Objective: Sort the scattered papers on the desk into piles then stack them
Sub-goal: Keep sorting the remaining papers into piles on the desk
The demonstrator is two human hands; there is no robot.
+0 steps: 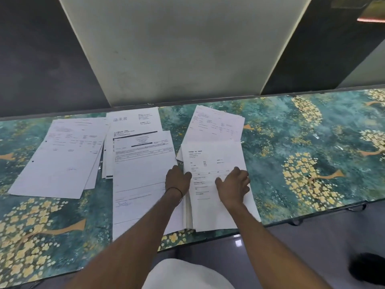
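Observation:
Printed white papers lie in groups on the desk (291,147). A fanned left pile (58,163) and a loose middle pile (141,163) take up the left half. A far right pile (216,124) lies by the back edge, and a thick near right pile (210,159) overlaps its lower part. My left hand (178,181) grips the near right pile's left edge, thumb on top and fingers hidden below. My right hand (234,184) rests on top of that pile with fingers spread, pressing the top sheet.
The desk has a teal cover with yellow flower patterns. A white panel (183,49) stands upright behind the back edge between dark walls. The front edge runs close under the near right pile. A dark shoe (366,270) is on the floor at lower right.

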